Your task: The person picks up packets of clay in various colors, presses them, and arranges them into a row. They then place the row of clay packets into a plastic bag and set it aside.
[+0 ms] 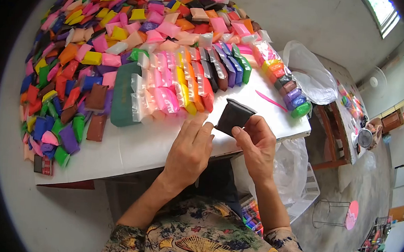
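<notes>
A flat black packet (236, 117), wrapped in clear plastic, is held above the table's front edge. My right hand (258, 146) grips its right side between thumb and fingers. Just left of the packet is my left hand (191, 146), its fingers loosely stretched forward and its thumb largely hidden. The left fingertips are near the packet's lower left corner and the front of a row of upright packets. In that row stand pink packets (167, 100), an orange packet (195, 88), a red packet (206, 96) and several darker ones. A dark green box (123, 97) flanks the row's left end.
A large heap of coloured packets (92, 58) covers the left and back of the white table (129, 156). On the right lie a clear bag of coloured packets (285, 80) and a pink strip (270, 101). A pink-topped stool (352, 214) stands on the floor.
</notes>
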A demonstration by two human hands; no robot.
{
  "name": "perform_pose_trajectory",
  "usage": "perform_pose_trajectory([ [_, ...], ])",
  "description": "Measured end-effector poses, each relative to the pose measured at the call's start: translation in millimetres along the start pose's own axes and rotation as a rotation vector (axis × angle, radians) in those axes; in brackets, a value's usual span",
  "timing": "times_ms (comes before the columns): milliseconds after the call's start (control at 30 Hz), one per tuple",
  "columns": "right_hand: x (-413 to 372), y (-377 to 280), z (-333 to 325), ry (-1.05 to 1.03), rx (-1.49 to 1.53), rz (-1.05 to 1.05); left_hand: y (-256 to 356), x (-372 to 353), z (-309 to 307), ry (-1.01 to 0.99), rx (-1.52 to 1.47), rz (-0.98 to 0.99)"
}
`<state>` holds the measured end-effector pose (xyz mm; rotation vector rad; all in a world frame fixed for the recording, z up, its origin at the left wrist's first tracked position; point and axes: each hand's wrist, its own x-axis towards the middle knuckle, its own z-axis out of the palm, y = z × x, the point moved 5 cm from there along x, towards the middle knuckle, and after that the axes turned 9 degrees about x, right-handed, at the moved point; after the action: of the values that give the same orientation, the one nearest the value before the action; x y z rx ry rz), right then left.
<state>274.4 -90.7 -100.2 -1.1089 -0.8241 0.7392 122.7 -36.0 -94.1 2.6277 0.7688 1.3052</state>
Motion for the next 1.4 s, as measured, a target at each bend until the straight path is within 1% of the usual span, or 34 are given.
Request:
perform_pose_trajectory([
  [100, 6.4, 6.8, -4.6, 0.038, -0.216, -0.082, -4.0, -1.8, 1.6, -0.036, -0.044, -0.058],
  [200, 13.3, -4.4, 5.7, 0.068, -0.464, -0.246, -5.5, -1.8, 1.8, -0.054, -0.058, -0.07],
  [333, 24.3, -5.1, 17.6, 0.067, -0.641, -0.407, -3.4, -1.8, 2.2, -0.023, -0.011, -0.023],
  [433, 32.9, 1.8, 25.7, 0.03, -0.747, -0.52, -2.3, -2.8, 3.7, -0.044, -0.001, -0.025],
  [467, 36.3, 6.7, 26.7, 0.015, -0.795, -0.525, -2.3, -2.5, 3.6, -0.039, 0.005, -0.017],
  [667, 43.2, 10.8, 33.8, -0.026, -0.823, -0.493, -2.4, -3.3, 4.1, -0.05, 0.034, -0.003],
  [867, 50.3, 12.3, 32.6, -0.063, -0.789, -0.453, -0.1, -3.4, 4.3, -0.04, 0.039, -0.018],
  [967, 49.0, 10.8, 30.1, -0.096, -0.731, -0.383, -0.6, -3.3, 4.7, -0.045, 0.049, -0.011],
  [1133, 54.3, 14.9, 28.8, -0.1, -0.73, -0.409, 0.0, -4.3, 6.9, -0.07, 0.104, 0.042],
  [1233, 54.7, 14.0, 29.4, -0.099, -0.738, -0.429, -0.7, -5.0, 4.4, -0.072, 0.037, 0.047],
  [1333, 49.4, 10.9, 28.0, -0.091, -0.715, -0.41, -4.1, -6.0, -5.8, -0.075, -0.245, -0.017],
  [1400, 45.7, 9.8, 24.9, -0.078, -0.696, -0.404, -4.6, -9.5, -18.9, -0.1, -0.356, -0.1],
])
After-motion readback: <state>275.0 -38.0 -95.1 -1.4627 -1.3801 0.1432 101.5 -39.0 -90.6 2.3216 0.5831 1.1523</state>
